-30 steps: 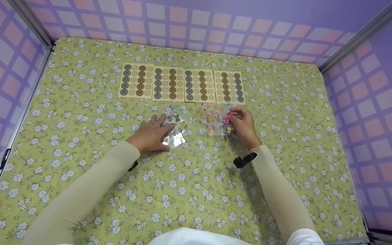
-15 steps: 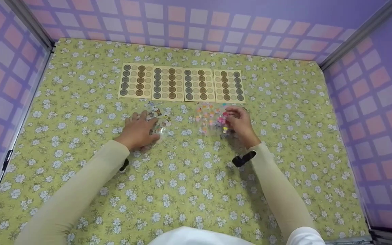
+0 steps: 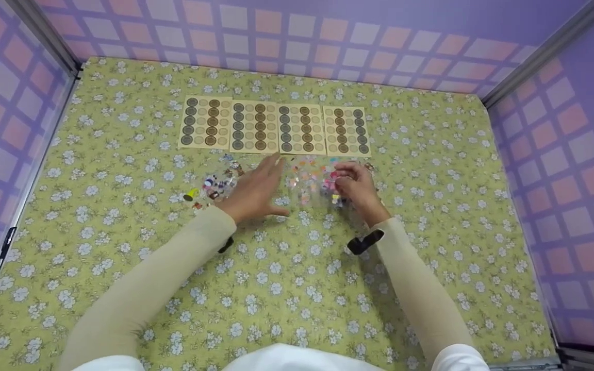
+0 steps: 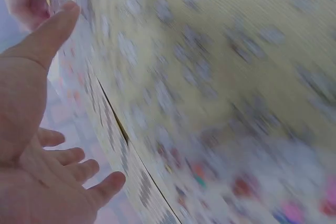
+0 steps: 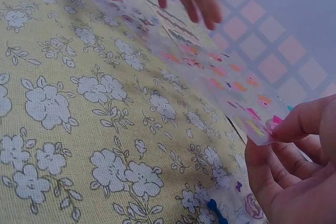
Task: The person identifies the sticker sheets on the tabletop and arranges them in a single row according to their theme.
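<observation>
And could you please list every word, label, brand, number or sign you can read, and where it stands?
No readable text.
Cream paper sheets with grey, brown and pale circles: any lettering too small.
Clear plastic sheet with orange and pink shapes: nothing legible.
Small multicoloured shapes near the left hand: too blurred.

Sheet in my right hand: clear plastic (image 5: pixel 226 80), scattered with small orange and pink stickers, a yellow one near the end I grip; it slants, a corner pinched between the thumb and fingers of my right hand (image 3: pixel 359 189).
Stickers to the left: multicoloured, on clear plastic (image 3: pixel 218 183), lying on the flowered cloth (image 3: pixel 276 278); outline too faint to tell one sheet from several. My left hand (image 3: pixel 258 188), fingers spread, is at their right side; contact unclear.
Stickers beneath my right hand: purple, pink and blue pieces (image 5: pixel 253 205), partly hidden.
</observation>
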Demonstrator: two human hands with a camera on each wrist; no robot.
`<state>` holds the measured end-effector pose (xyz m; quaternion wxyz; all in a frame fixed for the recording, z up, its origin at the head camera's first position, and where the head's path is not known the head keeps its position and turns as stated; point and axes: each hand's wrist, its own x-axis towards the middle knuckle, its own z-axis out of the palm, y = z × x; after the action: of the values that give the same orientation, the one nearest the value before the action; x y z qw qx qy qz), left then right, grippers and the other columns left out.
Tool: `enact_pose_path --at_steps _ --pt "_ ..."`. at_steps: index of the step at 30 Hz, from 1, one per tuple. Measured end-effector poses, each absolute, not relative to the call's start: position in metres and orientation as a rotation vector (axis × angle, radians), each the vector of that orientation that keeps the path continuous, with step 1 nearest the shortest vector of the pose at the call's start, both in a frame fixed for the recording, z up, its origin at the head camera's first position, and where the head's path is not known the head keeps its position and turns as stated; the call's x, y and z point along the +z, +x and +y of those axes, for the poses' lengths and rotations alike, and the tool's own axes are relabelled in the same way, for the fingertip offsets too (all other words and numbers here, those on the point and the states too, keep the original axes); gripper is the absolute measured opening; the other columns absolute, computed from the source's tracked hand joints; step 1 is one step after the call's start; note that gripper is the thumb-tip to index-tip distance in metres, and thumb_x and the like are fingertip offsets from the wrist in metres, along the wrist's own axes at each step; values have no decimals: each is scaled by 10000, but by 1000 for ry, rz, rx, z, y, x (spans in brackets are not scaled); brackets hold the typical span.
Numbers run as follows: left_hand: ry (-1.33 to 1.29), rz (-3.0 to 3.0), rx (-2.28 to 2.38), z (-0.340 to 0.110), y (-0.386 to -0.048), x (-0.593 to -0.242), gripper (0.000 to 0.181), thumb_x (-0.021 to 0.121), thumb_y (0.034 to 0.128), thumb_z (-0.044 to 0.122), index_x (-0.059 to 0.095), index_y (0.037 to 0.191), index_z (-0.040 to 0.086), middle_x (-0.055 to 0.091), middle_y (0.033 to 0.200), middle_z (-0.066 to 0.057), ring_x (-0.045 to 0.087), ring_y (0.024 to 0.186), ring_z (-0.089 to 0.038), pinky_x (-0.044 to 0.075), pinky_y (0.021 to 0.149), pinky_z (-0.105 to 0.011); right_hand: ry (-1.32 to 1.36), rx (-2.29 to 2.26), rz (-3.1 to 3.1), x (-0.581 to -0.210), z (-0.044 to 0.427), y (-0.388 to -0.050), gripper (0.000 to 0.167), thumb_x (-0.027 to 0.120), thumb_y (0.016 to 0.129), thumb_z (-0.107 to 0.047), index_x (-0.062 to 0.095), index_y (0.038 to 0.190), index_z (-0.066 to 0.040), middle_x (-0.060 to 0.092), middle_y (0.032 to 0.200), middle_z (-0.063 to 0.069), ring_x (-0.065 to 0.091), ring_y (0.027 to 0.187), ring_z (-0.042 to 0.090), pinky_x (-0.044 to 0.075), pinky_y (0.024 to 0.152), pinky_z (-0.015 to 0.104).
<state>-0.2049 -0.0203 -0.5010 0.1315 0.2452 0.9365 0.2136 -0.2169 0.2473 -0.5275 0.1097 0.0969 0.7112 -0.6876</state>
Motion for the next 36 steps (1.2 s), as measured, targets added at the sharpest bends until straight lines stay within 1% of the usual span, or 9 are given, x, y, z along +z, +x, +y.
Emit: enact_pose_path --at_steps 3,5,11,14,20,25,30,33,36 --pt "778 2738 619 -6 -206 -501 1268 824 677 524 -3 1570 166 -55 1644 -41 44 1520 -290 181 1205 -537 254 -2031 2070 -528 245 -215 362 493 908 51 513 1270 37 594 989 45 517 680 120 439 594 248" --pt "813 2754 591 2 -207 -501 1292 829 656 545 -5 1571 174 -51 1645 -46 29 1522 -282 177 1208 -530 240 -2021 2071 -528 244 -214 372 492 912 44 505 1284 41 594 992 42 517 685 120 439 599 254" --pt "922 2750 515 20 -212 -504 1306 818 623 615 21 1573 203 -40 1646 -59 -12 1521 -287 133 1217 -539 224 -2007 2053 -528 241 -211 374 496 926 31 492 1300 51 603 999 44 582 735 124 527 647 244" --pt "969 2742 487 25 -213 -506 1260 816 644 604 59 1573 214 -5 1647 -72 25 1519 -310 130 1207 -573 225 -2036 2012 -528 239 -210 356 494 922 54 498 1278 56 602 974 51 599 722 130 546 646 241" --pt "998 2758 473 30 -215 -509 1152 822 688 526 134 1563 227 136 1624 -103 144 1501 -307 138 1192 -606 240 -2052 2003 -528 241 -210 338 508 923 54 510 1261 59 603 945 39 615 703 127 557 637 245" --pt "971 2762 514 33 -218 -512 1101 827 696 497 192 1548 208 212 1597 -115 208 1482 -293 136 1195 -599 260 -2029 2031 -529 245 -209 271 532 933 34 549 1203 9 600 925 18 605 715 120 537 629 242" --pt "974 2756 526 37 -220 -514 1041 816 710 484 233 1528 210 259 1566 -115 240 1465 -290 151 1200 -576 271 -1977 2057 -529 251 -208 285 533 956 -19 546 1240 -27 627 1002 24 632 806 130 560 710 260" --pt "989 2781 510 39 -223 -515 991 806 715 475 271 1506 210 290 1540 -112 273 1444 -287 182 1193 -575 305 -1988 2047 -528 254 -209 314 528 970 -59 521 1280 -5 643 1081 55 654 870 146 573 756 282" --pt "986 2793 518 40 -226 -515 954 809 719 452 300 1486 204 306 1520 -108 304 1426 -288 196 1185 -584 362 -2063 2029 -526 259 -209 327 527 975 -66 498 1285 31 636 1134 105 665 884 162 571 740 285"
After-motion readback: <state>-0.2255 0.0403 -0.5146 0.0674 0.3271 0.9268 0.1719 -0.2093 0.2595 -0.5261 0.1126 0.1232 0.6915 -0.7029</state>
